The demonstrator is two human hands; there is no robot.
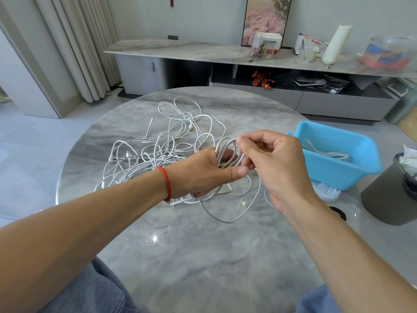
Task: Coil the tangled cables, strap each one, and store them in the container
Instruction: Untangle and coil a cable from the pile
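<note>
Broadly, the round grey marble worktop fills the view, with a sprawling tangle of thin white cables spread over its far half. At the right edge sits a blue rectangular plastic container, one coiled white cable already lying inside. Beside it stands a dark grey waste bin. Above the worktop's middle, the left hand grips a small white cable coil, while the right hand pinches its top loop, the hands touching. A loose tail hangs down to the worktop.
</note>
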